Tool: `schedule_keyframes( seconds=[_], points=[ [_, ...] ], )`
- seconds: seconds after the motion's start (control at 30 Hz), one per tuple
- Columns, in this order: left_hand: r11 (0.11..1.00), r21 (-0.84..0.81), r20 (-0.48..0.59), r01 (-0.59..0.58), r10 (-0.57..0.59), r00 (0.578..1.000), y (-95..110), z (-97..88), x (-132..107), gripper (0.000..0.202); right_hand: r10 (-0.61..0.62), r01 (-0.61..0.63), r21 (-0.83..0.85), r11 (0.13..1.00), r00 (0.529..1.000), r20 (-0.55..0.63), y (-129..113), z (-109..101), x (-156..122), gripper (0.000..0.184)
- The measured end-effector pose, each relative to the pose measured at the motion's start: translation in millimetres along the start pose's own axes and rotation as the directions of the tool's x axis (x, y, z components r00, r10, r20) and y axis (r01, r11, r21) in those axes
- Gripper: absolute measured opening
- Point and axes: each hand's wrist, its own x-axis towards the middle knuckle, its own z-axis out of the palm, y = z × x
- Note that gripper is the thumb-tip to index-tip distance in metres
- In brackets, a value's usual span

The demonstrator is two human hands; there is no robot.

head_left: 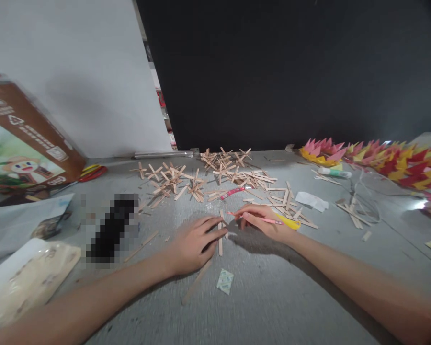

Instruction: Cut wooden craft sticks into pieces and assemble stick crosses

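Observation:
My left hand (197,243) lies palm down on the grey table, its fingers stretched and spread. Its fingertips rest on a wooden craft stick (221,247) standing lengthwise before me; a short piece of stick lies beside it. Between the fingers of my right hand (260,221) is a slim pink pen-like tool (273,221), its orange-pink end pointing left, close to the craft stick. Whether that end touches anything, I cannot tell. A yellow curved object (287,221) shows behind my right wrist. Below my left hand lies a loose craft stick (197,282), near a small printed packet (224,281).
Crossed stick pieces (170,178) and loose sticks (256,178) are piled at the back. A pink-red patterned strip (237,191) lies before them. Folded-paper pieces (409,163) and a glue tube (334,172) are right; a brown box (32,139) and plastic packaging (32,282) are left.

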Motion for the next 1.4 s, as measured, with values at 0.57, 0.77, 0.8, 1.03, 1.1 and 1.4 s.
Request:
schedule_keyframes(
  seconds=[0.57,0.77,0.8,1.03,1.1,1.4],
  points=[
    [0.999,-0.032,-0.031,0.004,-0.005,1.0,-2,2.4,-4,0.048,0.075,-0.078,0.115,0.99,0.997,0.03,8,5,2,0.036],
    [0.998,-0.067,-0.061,0.023,-0.027,0.998,-3,4.3,-4,0.049,0.083,-0.086,0.089,0.992,0.996,0.045,7,4,2,0.037],
    [0.997,-0.076,-0.071,0.02,-0.025,0.997,-3,3.9,-4,0.049,0.081,-0.085,0.081,0.993,0.996,0.048,6,3,2,0.037],
    [0.994,-0.097,-0.088,-0.056,0.048,0.995,-5,4.7,-6,0.043,0.057,-0.058,0.083,0.995,0.998,0.013,6,3,-1,0.042],
    [0.995,-0.095,-0.103,-0.04,0.03,0.994,-5,5.4,-6,0.042,0.065,-0.071,0.16,0.985,0.997,0.04,9,3,-3,0.047],
    [0.991,-0.127,-0.15,-0.033,0.014,0.989,-4,5.0,-4,0.041,-0.009,-0.005,0.072,0.997,0.982,0.186,-16,5,3,0.029]
  ],
)
